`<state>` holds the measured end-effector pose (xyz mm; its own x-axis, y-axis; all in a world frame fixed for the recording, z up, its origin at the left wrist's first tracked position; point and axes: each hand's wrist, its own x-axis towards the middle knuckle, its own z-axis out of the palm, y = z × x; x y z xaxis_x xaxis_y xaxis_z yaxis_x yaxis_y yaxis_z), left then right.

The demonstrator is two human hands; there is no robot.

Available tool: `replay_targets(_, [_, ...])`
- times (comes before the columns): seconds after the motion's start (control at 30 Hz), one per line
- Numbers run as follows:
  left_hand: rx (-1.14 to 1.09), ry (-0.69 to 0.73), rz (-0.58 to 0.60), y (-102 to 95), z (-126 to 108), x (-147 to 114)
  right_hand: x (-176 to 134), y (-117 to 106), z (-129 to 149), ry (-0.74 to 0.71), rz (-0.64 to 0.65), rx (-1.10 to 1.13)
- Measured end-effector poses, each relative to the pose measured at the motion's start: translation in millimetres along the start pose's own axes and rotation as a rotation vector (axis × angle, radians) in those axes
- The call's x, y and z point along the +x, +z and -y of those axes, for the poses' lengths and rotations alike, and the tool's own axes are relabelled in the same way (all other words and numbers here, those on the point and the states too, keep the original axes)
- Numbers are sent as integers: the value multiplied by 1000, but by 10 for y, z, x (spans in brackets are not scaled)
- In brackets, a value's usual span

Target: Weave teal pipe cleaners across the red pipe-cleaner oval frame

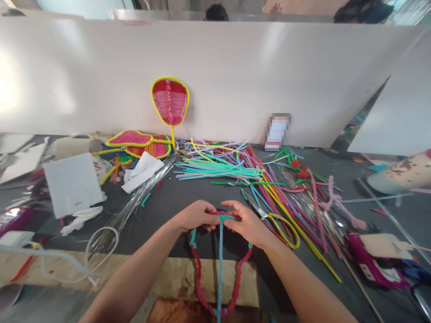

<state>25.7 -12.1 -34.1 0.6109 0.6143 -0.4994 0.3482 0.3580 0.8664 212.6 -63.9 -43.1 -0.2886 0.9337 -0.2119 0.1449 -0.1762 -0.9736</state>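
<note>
Between my two hands hangs a loop of red and teal pipe cleaners [198, 280], with a light blue pipe cleaner [220, 264] running straight down its middle. My left hand [199, 216] pinches the top of the loop from the left. From the other side, my right hand [243, 220] grips the same top edge, close to the teal joint, its index finger raised a little. The lower end of the loop hangs over a wooden board. Scissors with yellow handles [284, 228] lie just right of my right hand.
Teal pipe cleaners [218, 171] lie piled behind my hands, with long coloured ones stretching right. A finished pink fan with yellow edging [170, 101] stands against the white panel [229, 67]. Silver wires [134, 197] lie left. Magenta devices [373, 264] sit at both sides; a phone [276, 132] leans behind.
</note>
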Motion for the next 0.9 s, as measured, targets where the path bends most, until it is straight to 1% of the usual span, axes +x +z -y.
replay_targets(0.1, [-8, -2, -6, -4, 8, 2, 5, -11, -21, 3, -3, -7])
replay_targets(0.17, [-8, -1, -13, -13, 9, -2, 3, -19, -30, 32, 36, 33])
replay_targets(0.23, [-4, 6, 9, -23, 1, -7, -1, -24, -28, 51, 79, 76])
replay_targets(0.3, [-5, 20, 33, -28, -19, -12, -4, -22, -14, 52, 93, 93])
replay_targets(0.5, [-2, 37, -25, -5, -66, -20, 19, 2, 1, 26, 61, 18])
replay_targets(0.67, [19, 48, -8, -8, -30, -15, 35, 2, -23, -2, 54, -72])
replay_targets(0.9, [59, 60, -26, -16, 4, 1, 55, 16, -20, 22, 27, -81])
